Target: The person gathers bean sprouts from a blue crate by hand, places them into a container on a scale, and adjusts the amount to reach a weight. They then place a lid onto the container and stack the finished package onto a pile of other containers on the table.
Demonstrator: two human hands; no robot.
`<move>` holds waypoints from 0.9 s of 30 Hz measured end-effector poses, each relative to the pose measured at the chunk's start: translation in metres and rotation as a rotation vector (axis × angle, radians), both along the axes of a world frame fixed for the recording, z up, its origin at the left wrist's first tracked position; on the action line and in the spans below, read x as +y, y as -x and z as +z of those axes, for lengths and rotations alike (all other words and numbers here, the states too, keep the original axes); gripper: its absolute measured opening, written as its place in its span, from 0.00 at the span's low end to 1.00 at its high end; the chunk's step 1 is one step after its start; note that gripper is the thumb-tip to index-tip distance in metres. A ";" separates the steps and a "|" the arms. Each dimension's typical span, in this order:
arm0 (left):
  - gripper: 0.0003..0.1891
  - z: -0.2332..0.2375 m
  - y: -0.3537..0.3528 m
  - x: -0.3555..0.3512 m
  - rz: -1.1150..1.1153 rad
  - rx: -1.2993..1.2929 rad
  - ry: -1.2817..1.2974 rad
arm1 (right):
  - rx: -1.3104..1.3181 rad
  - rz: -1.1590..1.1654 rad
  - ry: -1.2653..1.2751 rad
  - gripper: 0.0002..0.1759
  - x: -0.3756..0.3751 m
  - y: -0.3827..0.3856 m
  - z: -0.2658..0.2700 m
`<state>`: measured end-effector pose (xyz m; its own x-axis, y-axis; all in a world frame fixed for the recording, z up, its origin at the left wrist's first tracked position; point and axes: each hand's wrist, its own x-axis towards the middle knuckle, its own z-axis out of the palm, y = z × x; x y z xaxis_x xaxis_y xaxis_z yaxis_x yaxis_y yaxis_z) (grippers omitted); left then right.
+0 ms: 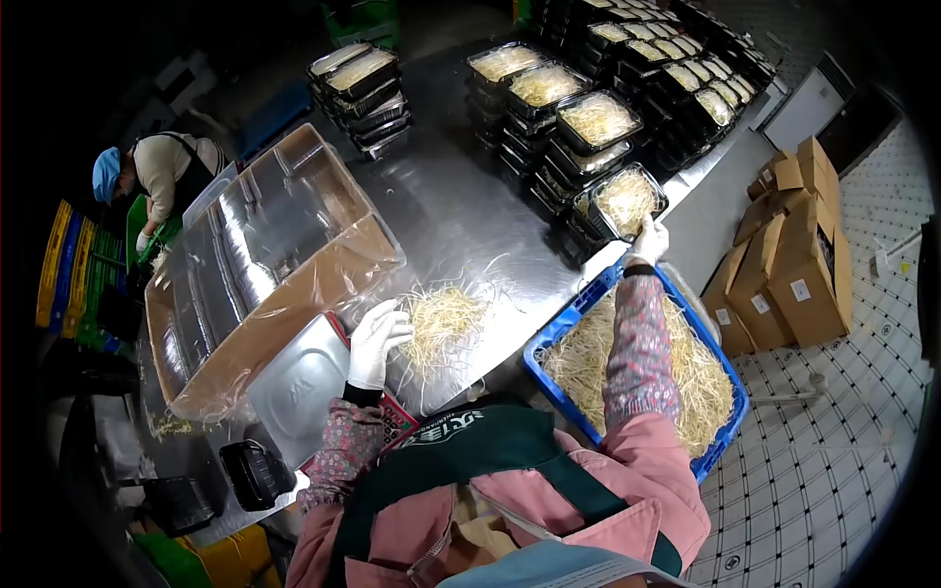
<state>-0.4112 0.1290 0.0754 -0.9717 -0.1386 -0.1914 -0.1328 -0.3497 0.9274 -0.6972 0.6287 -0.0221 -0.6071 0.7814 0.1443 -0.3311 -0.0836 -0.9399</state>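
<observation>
My right hand (649,241), in a white glove, grips the near edge of a black plastic tray (625,203) filled with bean sprouts. That tray is at the near end of the rows of stacked trays. My left hand (379,343), also gloved, is beside a loose pile of bean sprouts (443,323) on the metal table (431,206). Its fingers are apart and reach to the pile's left edge, holding nothing that I can see. Below my right forearm, a blue crate (727,431) holds a mass of bean sprouts.
A silvery scale plate (299,392) lies left of my left hand. Beyond it stands a large carton (284,318) lined with clear plastic. Filled trays (363,88) are stacked farther back. Cardboard boxes (799,265) stand right. A co-worker (167,171) bends at far left.
</observation>
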 end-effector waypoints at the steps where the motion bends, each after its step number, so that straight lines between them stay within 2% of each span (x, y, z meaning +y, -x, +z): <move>1: 0.19 0.001 0.001 0.000 0.015 0.003 0.013 | -0.111 -0.054 0.059 0.11 -0.014 0.004 0.026; 3: 0.19 0.003 0.000 -0.004 0.045 0.008 0.035 | -0.324 -0.009 -0.179 0.11 0.018 0.051 -0.026; 4: 0.19 0.005 -0.003 -0.010 0.099 -0.022 0.073 | -0.226 -0.011 -0.214 0.14 0.005 0.045 -0.011; 5: 0.19 0.006 -0.009 -0.021 0.155 -0.052 0.110 | -0.297 0.009 -0.117 0.16 -0.006 0.041 0.006; 7: 0.20 -0.014 -0.031 -0.058 0.293 -0.030 0.179 | -0.097 -0.096 -0.073 0.20 0.010 0.065 -0.044; 8: 0.21 -0.023 -0.046 -0.078 0.430 -0.047 0.231 | -0.245 -0.076 -0.017 0.21 0.016 0.065 -0.047; 9: 0.21 -0.029 -0.063 -0.099 0.572 -0.060 0.281 | -0.266 0.072 0.156 0.19 -0.014 0.020 0.017; 10: 0.23 -0.030 -0.082 -0.116 0.717 -0.072 0.363 | -0.279 0.114 0.155 0.18 -0.017 0.012 0.026; 11: 0.25 -0.031 -0.106 -0.135 0.870 -0.084 0.444 | -0.165 0.235 0.225 0.20 -0.015 0.003 0.018; 13: 0.33 -0.074 -0.181 -0.214 1.067 -0.284 1.115 | -0.166 0.206 0.176 0.23 -0.035 -0.026 0.021; 14: 0.38 -0.071 -0.216 -0.228 1.157 -0.472 1.326 | -0.186 0.270 0.089 0.24 -0.042 -0.040 0.014; 15: 0.42 -0.064 -0.244 -0.238 1.234 -0.677 1.528 | -0.227 0.226 0.014 0.25 -0.069 -0.062 0.022; 16: 0.48 -0.055 -0.266 -0.240 1.226 -1.028 1.572 | -0.192 0.310 -0.098 0.24 -0.076 -0.075 -0.001; 17: 0.50 -0.057 -0.287 -0.246 1.197 -1.249 1.530 | -0.160 0.360 -0.193 0.24 -0.092 -0.094 -0.011; 18: 0.45 -0.049 -0.302 -0.247 1.045 -1.347 1.477 | -0.199 0.352 -0.426 0.28 -0.111 -0.115 -0.020; 19: 0.42 -0.040 -0.316 -0.244 0.883 -1.437 1.416 | -0.265 0.496 -0.493 0.31 -0.132 -0.148 0.001; 21: 0.29 -0.120 -0.381 -0.303 0.668 -1.159 1.127 | -0.124 0.520 -0.929 0.35 -0.155 -0.181 -0.008; 23: 0.21 -0.127 -0.385 -0.293 0.727 -1.055 1.266 | -0.212 0.621 -1.161 0.42 -0.174 -0.214 0.008; 24: 0.19 -0.124 -0.384 -0.288 0.762 -1.086 1.343 | -0.317 0.660 -1.230 0.46 -0.175 -0.224 -0.004; 25: 0.20 -0.099 -0.373 -0.278 0.725 -1.109 1.320 | -0.410 0.684 -1.269 0.47 -0.181 -0.234 -0.002; 27: 0.23 -0.128 -0.389 -0.295 0.945 -0.924 1.410 | -0.604 0.725 -1.341 0.49 -0.193 -0.255 0.002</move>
<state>-0.0225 -0.1662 -0.0521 -0.1800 -0.9672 0.1790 -0.9166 0.2310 0.3263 -0.4418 0.4353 -0.0200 -0.9857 -0.1559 0.0640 -0.1682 0.8844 -0.4354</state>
